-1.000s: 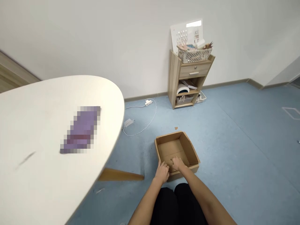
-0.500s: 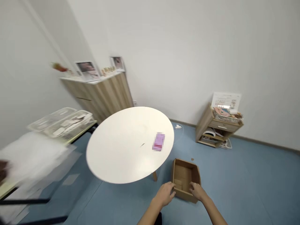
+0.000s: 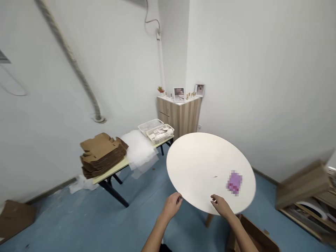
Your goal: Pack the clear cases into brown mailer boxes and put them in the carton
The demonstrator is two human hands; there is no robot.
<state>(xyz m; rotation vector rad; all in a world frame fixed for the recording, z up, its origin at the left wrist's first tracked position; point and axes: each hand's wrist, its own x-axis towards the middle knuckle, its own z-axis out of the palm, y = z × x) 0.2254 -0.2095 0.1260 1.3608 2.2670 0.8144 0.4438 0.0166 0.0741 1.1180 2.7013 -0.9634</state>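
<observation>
My left hand [image 3: 172, 204] hangs in the air at the near edge of the round white table [image 3: 199, 157], its fingers loosely curled with nothing visible in them. Over the table's front rim, my right hand [image 3: 219, 204] has its thumb and fingers apart and is empty. A blurred-out purple packet [image 3: 234, 182] lies on the tabletop to the right of that hand. Below my right forearm an open cardboard box [image 3: 253, 231] sits on the floor, partly hidden by the arm. A small dark mark or scrap [image 3: 215, 176] shows on the tabletop.
To the left, a narrow table [image 3: 115, 168] carries stacked flat cardboard boxes [image 3: 102, 154], white foam sheets [image 3: 139, 145] and plastic baskets [image 3: 160, 133]. A wooden cabinet [image 3: 181, 117] fills the corner. A low shelf [image 3: 304, 189] stands right; another cardboard piece [image 3: 17, 217] lies far left.
My view has swung left, bringing the cardboard stack into sight. Both hands have come away from the cardboard box on the floor and are now by the round table's near edge.
</observation>
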